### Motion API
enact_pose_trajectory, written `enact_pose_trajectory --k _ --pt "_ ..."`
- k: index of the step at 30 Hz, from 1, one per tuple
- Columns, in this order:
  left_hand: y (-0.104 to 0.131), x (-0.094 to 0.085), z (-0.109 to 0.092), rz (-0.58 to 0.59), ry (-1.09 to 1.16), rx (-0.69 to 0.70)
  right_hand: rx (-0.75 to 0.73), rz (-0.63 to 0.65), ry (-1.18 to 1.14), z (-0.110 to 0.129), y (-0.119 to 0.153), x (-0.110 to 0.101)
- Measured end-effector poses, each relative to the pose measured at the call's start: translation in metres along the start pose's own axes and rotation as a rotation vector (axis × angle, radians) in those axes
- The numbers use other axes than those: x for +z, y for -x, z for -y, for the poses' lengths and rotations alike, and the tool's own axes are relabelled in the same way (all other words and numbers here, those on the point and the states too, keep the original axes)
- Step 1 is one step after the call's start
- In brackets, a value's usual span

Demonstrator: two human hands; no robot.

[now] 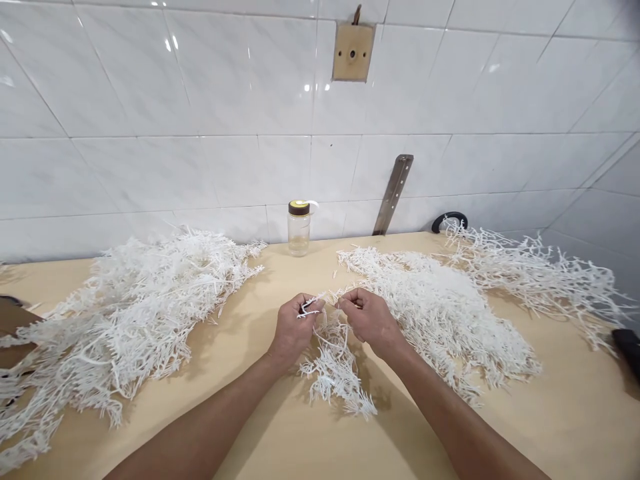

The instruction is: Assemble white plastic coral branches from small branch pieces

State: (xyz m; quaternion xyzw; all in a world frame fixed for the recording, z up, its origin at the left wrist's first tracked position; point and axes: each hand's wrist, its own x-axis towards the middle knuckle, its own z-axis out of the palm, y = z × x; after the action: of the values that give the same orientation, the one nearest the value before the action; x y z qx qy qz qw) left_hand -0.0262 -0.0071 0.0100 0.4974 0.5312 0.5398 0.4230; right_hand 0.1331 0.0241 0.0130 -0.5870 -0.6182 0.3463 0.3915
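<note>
My left hand [294, 327] and my right hand [369, 319] meet over the middle of the pale wooden table [280, 433]. Both are closed on a thin white plastic branch piece [311, 307], which stretches between their fingertips. Just below the hands lies a small heap of the same white branch pieces [336, 373]. A large pile of white pieces [130, 320] spreads to the left. Another large pile [440, 313] lies to the right, touching my right wrist.
A clear jar with a yellow-brown lid [299, 228] stands at the back by the white tiled wall [200, 133]. A metal strip [393, 193] leans on the wall. Further right lie a third white pile [535, 273] and a black curved handle [449, 219].
</note>
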Motion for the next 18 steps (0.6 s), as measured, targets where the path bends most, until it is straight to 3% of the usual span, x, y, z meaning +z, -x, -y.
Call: enact_pose_trajectory --k 3,8,9,11,14,18 --pt "-0.002 -0.001 0.001 0.007 0.015 -0.063 -0.049 -0.04 0.026 -0.004 -0.004 -0.007" --pt "-0.003 -0.001 0.003 0.019 0.062 -0.144 -0.266 -0.345 0.278 -0.005 -0.008 -0.028" --pt "-0.003 -0.001 0.003 0.016 0.065 -0.142 -0.289 -0.358 0.289 -0.002 -0.007 -0.03" --pt "-0.003 0.0 0.003 0.008 0.062 -0.131 -0.255 -0.253 0.246 0.004 -0.002 -0.027" --pt "-0.003 0.001 0.001 -0.008 0.062 -0.133 -0.146 0.017 0.135 0.012 0.008 -0.014" --pt "-0.002 0.002 0.0 -0.018 0.066 -0.137 -0.109 0.147 0.012 0.013 0.015 0.004"
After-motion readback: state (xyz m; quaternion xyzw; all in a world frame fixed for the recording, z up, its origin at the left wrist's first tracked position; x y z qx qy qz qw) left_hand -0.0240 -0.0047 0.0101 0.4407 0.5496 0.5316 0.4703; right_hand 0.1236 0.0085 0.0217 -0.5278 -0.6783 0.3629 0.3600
